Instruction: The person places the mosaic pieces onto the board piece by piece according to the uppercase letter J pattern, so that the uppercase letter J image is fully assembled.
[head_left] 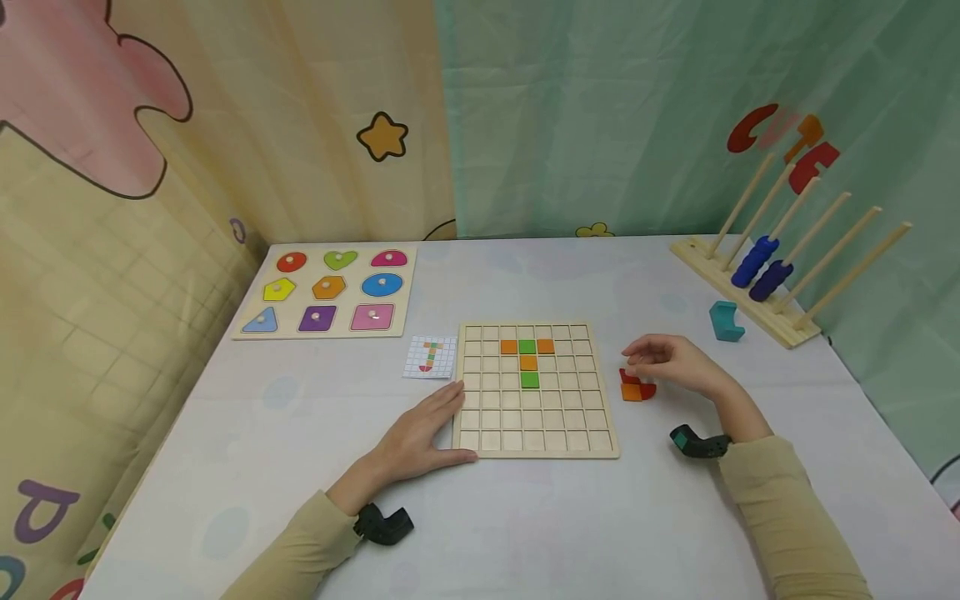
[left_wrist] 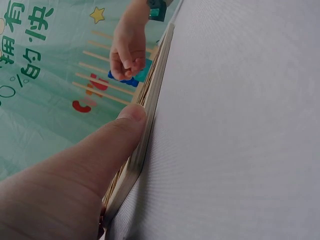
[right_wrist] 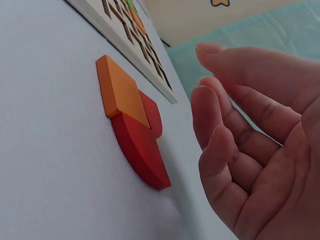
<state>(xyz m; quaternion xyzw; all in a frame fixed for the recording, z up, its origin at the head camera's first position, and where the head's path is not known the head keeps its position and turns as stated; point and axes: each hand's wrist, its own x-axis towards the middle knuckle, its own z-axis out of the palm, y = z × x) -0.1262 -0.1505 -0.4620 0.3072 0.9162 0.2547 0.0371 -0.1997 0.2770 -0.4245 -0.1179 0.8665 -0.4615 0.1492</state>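
My left hand rests against the left edge of a wooden grid board, its fingers straight and the thumb at the near corner. In the left wrist view the thumb lies on the board's rim. Orange and green squares on the grid form a T-like figure. Just right of the board, my right hand hovers over loose pieces with its fingers loosely bent, nothing between thumb and fingertips. Those pieces are an orange square block, a red curved-edge block and another red block, partly hidden behind the orange one.
A small pattern card lies at the board's left. Behind it sits a knobbed shape puzzle. At the back right stands a wooden peg rack with blue pieces on two pegs, and a teal piece lies before it.
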